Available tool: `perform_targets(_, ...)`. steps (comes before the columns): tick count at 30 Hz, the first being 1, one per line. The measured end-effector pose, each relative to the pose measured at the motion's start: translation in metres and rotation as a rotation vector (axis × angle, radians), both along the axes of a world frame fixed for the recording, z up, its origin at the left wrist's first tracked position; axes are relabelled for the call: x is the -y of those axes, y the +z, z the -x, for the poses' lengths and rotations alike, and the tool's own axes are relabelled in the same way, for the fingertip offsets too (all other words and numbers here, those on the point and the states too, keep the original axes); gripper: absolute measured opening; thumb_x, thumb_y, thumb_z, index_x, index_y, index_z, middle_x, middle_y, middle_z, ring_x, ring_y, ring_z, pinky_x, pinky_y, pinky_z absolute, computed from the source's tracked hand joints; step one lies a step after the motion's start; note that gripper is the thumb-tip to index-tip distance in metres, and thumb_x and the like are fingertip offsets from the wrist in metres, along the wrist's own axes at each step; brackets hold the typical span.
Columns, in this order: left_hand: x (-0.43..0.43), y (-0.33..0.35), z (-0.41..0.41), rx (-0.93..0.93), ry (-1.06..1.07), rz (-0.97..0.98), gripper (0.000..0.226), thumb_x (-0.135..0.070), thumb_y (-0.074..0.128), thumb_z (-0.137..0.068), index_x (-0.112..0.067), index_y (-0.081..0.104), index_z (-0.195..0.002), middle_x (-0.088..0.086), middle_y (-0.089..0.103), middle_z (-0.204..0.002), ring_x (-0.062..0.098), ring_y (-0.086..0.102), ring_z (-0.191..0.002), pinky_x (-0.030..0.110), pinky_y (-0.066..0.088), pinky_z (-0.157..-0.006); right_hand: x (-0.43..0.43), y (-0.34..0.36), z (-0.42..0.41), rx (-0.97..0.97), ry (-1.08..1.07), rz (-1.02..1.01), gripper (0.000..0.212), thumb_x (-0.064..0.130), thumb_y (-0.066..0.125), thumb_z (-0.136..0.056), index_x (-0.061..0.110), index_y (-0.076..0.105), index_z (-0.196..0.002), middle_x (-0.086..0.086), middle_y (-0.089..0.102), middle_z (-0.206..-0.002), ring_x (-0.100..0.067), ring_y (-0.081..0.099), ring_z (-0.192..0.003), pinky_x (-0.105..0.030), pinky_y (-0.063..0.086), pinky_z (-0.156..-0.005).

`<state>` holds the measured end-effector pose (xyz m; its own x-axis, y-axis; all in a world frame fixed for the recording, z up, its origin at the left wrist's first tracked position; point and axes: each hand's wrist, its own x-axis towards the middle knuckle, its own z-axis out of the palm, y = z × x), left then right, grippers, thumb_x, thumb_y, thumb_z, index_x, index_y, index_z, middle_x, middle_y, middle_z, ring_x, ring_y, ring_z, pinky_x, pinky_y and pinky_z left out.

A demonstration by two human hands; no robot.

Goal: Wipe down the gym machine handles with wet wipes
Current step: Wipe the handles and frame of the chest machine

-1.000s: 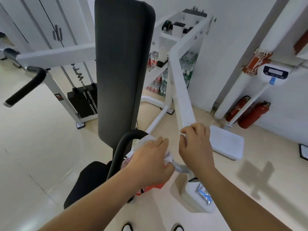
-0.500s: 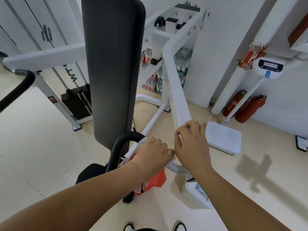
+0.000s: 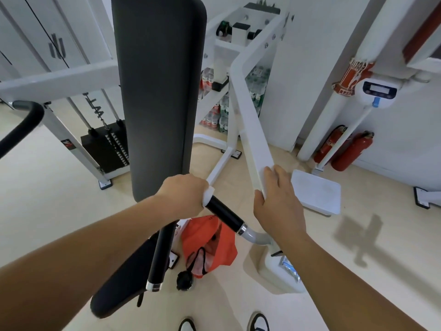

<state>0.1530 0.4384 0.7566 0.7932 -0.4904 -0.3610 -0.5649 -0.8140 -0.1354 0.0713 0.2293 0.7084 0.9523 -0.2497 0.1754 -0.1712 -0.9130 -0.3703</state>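
A black curved machine handle [image 3: 224,213] runs from a chrome collar up and round, then down to a second grip [image 3: 160,254]. My left hand [image 3: 183,197] grips the bend of this handle through a white wet wipe [image 3: 208,193], which peeks out by the knuckles. My right hand [image 3: 279,201] holds the lower end of the white machine arm [image 3: 253,132], thumb on one side, fingers over the top. The black back pad [image 3: 157,91] stands upright just behind my left hand.
An orange bag [image 3: 210,242] lies on the floor under the handle, next to the black seat [image 3: 124,283]. A white scale platform [image 3: 317,192] and two red fire extinguishers [image 3: 346,151] stand right. A weight stack [image 3: 105,146] and another black handle [image 3: 21,130] are left.
My left hand has slid with the wipe up the handle towards the bend, uncovering the black grip near the chrome collar. My right hand stays on the white arm.
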Motion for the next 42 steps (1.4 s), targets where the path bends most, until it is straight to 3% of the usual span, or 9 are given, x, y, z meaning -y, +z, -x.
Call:
perform_targets(7,0.078,-0.036,0.046,-0.02,-0.348,-0.161,0.008,-0.017,0.063,-0.094,-0.021,0.066,-0.101,-0.005,0.061,-0.079,0.022,0.063,-0.082,0.037,0.045,-0.073,-0.004,0.001,-0.003,-0.046,-0.049,0.065,0.049,0.026,0.052,-0.098,0.023,0.033,-0.143,-0.001,0.025,-0.158,-0.028,0.052,-0.115,-0.042,0.056,-0.075)
perform_targets(12,0.064,-0.035,0.045,0.07,-0.516,0.007,0.014,-0.008,0.058,-0.094,-0.016,0.06,-0.106,-0.002,0.049,-0.072,0.027,0.058,-0.073,0.037,0.043,-0.067,-0.005,0.001,-0.002,-0.066,-0.09,0.059,0.052,0.03,0.051,-0.099,0.027,0.03,-0.146,-0.003,0.034,-0.15,-0.03,0.056,-0.111,-0.039,0.052,-0.072)
perform_targets(15,0.035,-0.025,0.027,0.11,-0.419,0.078,0.016,-0.012,0.055,-0.096,-0.019,0.054,-0.11,-0.002,0.047,-0.078,0.027,0.049,-0.071,0.037,0.037,-0.058,-0.008,0.001,-0.002,-0.062,-0.09,0.068,0.052,0.032,0.049,-0.1,0.028,0.028,-0.147,-0.002,0.043,-0.137,-0.025,0.056,-0.099,-0.034,0.045,-0.065)
perform_targets(22,-0.003,-0.004,0.007,0.025,0.044,0.098,0.024,-0.015,0.055,-0.096,-0.023,0.059,-0.117,-0.001,0.056,-0.093,0.024,0.059,-0.087,0.034,0.044,-0.07,-0.01,-0.004,-0.002,-0.109,-0.24,0.054,0.063,0.042,0.046,-0.099,0.018,0.025,-0.153,-0.004,0.053,-0.115,-0.025,0.056,-0.076,-0.032,0.036,-0.055)
perform_targets(29,0.079,-0.03,0.053,0.018,-0.436,-0.099,0.018,-0.008,0.059,-0.093,-0.02,0.053,-0.08,-0.005,0.048,-0.069,0.021,0.051,-0.067,0.035,0.037,-0.066,-0.009,-0.002,-0.005,-0.139,-0.233,0.044,0.065,0.043,0.044,-0.1,0.02,0.018,-0.155,-0.006,0.052,-0.118,-0.025,0.054,-0.081,-0.035,0.037,-0.059)
perform_targets(33,0.061,-0.036,0.049,0.106,-0.552,0.022,0.017,-0.005,0.059,-0.092,-0.02,0.05,-0.095,-0.004,0.04,-0.068,0.024,0.049,-0.069,0.036,0.034,-0.064,-0.009,-0.002,-0.006,-0.156,-0.239,0.047,0.065,0.043,0.042,-0.1,0.021,0.017,-0.156,-0.006,0.053,-0.122,-0.03,0.062,-0.091,-0.035,0.04,-0.061)
perform_targets(36,0.031,-0.025,0.028,0.158,-0.387,0.115,0.017,-0.008,0.058,-0.092,-0.022,0.049,-0.096,-0.004,0.043,-0.074,0.024,0.05,-0.071,0.037,0.036,-0.065,-0.01,-0.002,-0.003,-0.145,-0.241,0.04,0.064,0.043,0.042,-0.1,0.021,0.019,-0.155,-0.006,0.054,-0.121,-0.027,0.059,-0.086,-0.034,0.039,-0.058)
perform_targets(39,-0.008,-0.011,-0.002,-0.071,0.019,0.236,0.014,-0.018,0.055,-0.091,-0.031,0.057,-0.091,-0.007,0.058,-0.08,0.018,0.063,-0.076,0.036,0.053,-0.069,-0.009,-0.002,-0.003,-0.14,-0.243,0.027,0.063,0.043,0.042,-0.101,0.02,0.019,-0.155,-0.004,0.053,-0.119,-0.023,0.055,-0.08,-0.033,0.037,-0.056)
perform_targets(42,-0.024,-0.017,-0.002,-0.149,0.22,0.363,0.017,-0.022,0.055,-0.092,-0.034,0.063,-0.101,-0.01,0.06,-0.08,0.014,0.063,-0.075,0.03,0.049,-0.063,-0.009,-0.003,-0.004,-0.135,-0.24,0.036,0.064,0.042,0.043,-0.1,0.019,0.019,-0.155,-0.005,0.053,-0.118,-0.023,0.051,-0.077,-0.032,0.035,-0.056)
